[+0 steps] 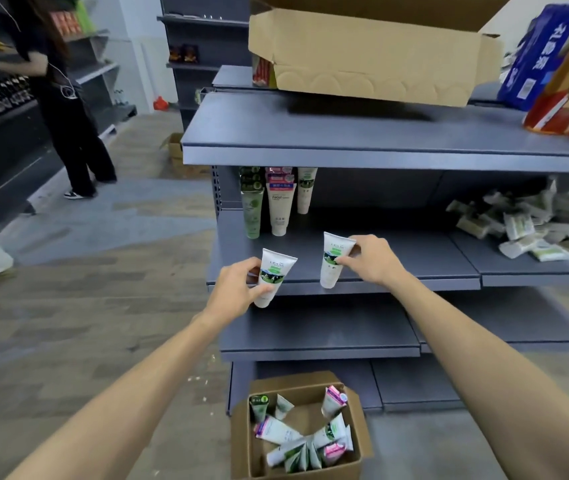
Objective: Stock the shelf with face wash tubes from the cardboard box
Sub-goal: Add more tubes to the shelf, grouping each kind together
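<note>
Shelf (pixel 397 261), middle tier: bare deck right behind both sets of fingertips, three tubes already standing cap-down at its back left, beyond the left fingers. Pile of small packets well off past the right fingers, not ours.

Cardboard box (pixel 355 431) on the floor below both wrists, still holding a jumble of tubes, so I'd say plenty of stocking is left.

Left hand (pixel 238 289): thumb and fingers curled round the mid-body of one face wash tube (pixel 273 276), cap end down, tube hanging just in front of the shelf lip, not on the deck yet.

Right hand (pixel 371 259): fingers pinching a second tube (pixel 334 259) at mid-body, cap down, cap end level with the front edge of the shelf; can't tell if it's touching.

Handling guess: light, soft plastic walls that dent under squeeze, glossy so a bit slippery. Flat crimp on top, round cap is the only stable base. Grip mid-body or lower near the cap, light pressure, set down square on the cap or it tips.
</note>
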`<action>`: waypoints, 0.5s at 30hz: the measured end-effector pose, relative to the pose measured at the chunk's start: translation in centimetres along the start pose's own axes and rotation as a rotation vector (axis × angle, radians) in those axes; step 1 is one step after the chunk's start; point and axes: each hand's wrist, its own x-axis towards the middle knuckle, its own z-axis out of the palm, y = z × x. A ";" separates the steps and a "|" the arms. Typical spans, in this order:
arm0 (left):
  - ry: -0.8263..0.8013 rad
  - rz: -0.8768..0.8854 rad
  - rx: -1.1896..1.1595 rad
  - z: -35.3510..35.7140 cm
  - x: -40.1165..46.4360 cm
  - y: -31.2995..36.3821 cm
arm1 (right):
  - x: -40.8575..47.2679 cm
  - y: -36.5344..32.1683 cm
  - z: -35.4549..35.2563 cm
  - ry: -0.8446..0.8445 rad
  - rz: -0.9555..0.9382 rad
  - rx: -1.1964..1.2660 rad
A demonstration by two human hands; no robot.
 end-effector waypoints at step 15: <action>0.118 -0.117 -0.048 8.2 7.1 1.4 | 9.0 5.2 -0.8 -0.127 -0.068 0.081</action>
